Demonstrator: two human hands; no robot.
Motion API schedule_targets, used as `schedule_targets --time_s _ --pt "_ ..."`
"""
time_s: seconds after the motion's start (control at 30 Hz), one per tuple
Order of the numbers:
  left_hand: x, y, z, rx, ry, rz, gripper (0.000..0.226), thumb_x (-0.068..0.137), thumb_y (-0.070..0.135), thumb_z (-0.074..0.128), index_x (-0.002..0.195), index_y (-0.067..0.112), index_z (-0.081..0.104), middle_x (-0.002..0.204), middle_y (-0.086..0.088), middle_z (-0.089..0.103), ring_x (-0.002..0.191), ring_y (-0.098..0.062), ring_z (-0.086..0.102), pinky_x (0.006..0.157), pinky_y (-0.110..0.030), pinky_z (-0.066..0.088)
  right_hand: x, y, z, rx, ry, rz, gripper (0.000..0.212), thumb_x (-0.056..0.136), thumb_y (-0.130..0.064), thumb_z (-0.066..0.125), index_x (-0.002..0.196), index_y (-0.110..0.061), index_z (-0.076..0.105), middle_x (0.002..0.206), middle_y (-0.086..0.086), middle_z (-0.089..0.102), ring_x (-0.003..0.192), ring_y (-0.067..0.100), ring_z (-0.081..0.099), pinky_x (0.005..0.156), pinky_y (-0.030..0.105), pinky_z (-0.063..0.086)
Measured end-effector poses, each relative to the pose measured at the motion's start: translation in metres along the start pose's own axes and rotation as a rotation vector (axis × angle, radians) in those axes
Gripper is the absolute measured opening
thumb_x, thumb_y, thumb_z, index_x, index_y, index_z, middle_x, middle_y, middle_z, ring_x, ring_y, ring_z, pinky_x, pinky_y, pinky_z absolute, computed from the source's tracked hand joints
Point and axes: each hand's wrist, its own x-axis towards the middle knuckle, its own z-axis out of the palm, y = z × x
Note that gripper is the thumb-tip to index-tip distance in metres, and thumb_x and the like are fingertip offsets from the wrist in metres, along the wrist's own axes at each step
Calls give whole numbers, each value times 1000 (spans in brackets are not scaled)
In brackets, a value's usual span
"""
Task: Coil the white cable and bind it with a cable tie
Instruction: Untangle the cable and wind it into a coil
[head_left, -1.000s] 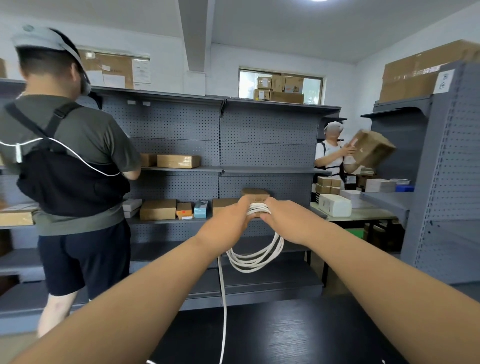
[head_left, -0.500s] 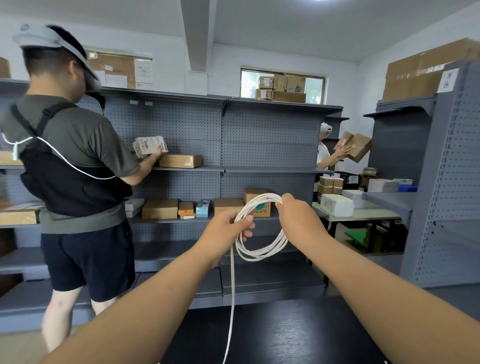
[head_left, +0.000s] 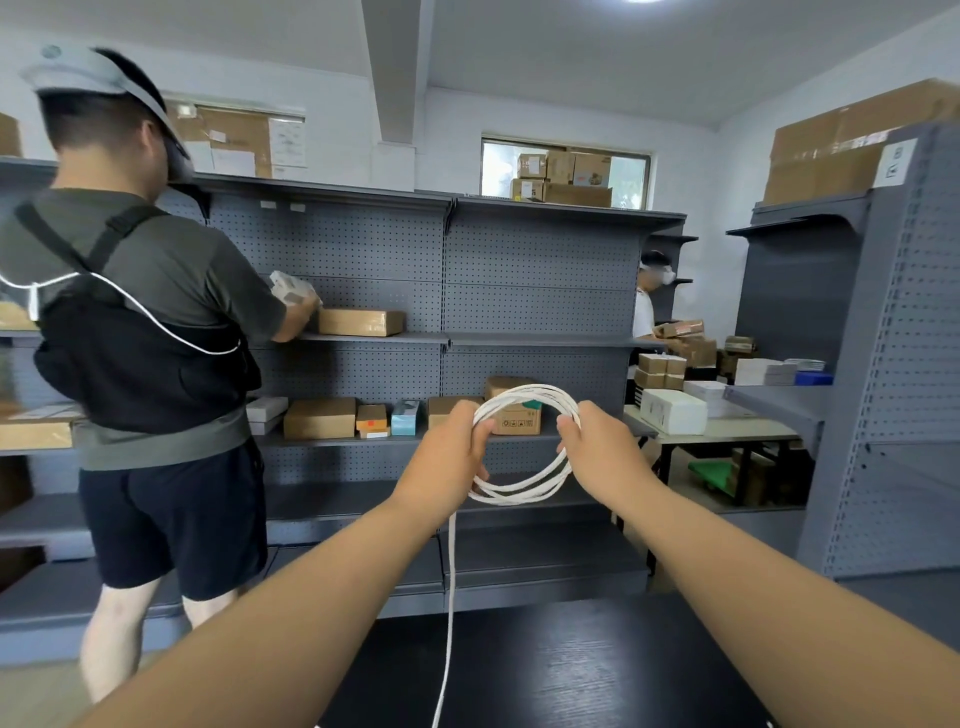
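Note:
A white cable (head_left: 524, 488) is wound into a round coil of several loops, held up in the air in front of me. My left hand (head_left: 441, 467) grips the coil's left side. On the coil's right side, my right hand (head_left: 602, 457) holds the loops with curled fingers. A loose tail of the white cable hangs straight down from below my left hand to the black table (head_left: 571, 670). No cable tie is visible.
Grey pegboard shelving (head_left: 519, 312) with cardboard boxes stands behind the black table. A person in a grey shirt (head_left: 145, 332) stands at the left shelves. Another person (head_left: 647, 306) handles boxes at the back right. A grey rack (head_left: 883, 364) stands on the right.
My hands have moved apart, spreading the coil from a narrow hanging bundle into an open round ring. The person on the left has lifted a small packet to the shelf.

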Motion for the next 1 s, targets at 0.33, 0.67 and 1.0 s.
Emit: schedule_targets --time_s 0.33,0.67,1.0 --pt "12 11 -7 616 -129 341 25 99 37 31 99 14 40 86 -6 54 62 -22 43 51 -35 30 -4 -12 -16 -648 12 -543 23 97 -31 39 112 -15 43 99 5 60 82 26 58 56 35 37" --pt "3 8 -10 192 -125 93 20 91 44 49 90 24 48 75 10 54 70 -11 53 55 -24 36 -6 -7 -13 -601 -5 -375 18 94 -9 37 111 -11 39 83 6 47 62 21 42 46 30 23" --pt "-4 11 -4 -334 -153 -165 24 96 42 40 101 23 54 97 7 60 83 -7 53 53 -22 47 0 1 -4 -235 98 -89 5 99 -18 39 94 -17 36 74 0 46 54 10 38 42 23 20"
